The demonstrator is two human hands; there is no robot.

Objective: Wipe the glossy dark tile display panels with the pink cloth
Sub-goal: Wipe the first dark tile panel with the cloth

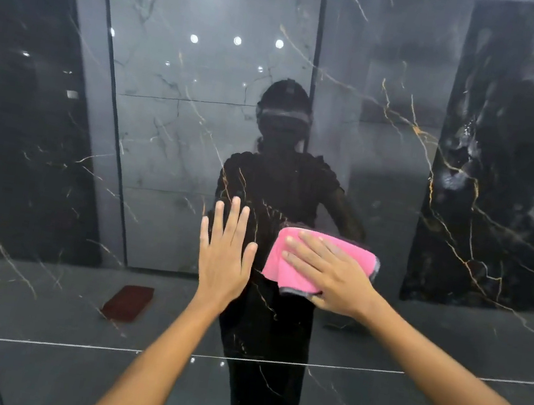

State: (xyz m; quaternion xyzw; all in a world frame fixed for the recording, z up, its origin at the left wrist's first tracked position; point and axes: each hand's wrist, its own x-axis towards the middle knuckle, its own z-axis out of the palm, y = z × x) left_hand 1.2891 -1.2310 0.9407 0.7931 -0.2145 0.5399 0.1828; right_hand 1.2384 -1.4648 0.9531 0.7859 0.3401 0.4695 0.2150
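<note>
The right hand (pixel 327 274) presses the pink cloth (pixel 288 257) flat-fingered against the glossy dark panel (pixel 398 194), apparently to wipe it, while just beside it the left hand (pixel 225 251) rests open-palmed on the panel, likely as a brace.

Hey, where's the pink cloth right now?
In the head view, the pink cloth is right of centre, pressed flat against the glossy dark tile panel under the right hand, beside the left hand.
</note>
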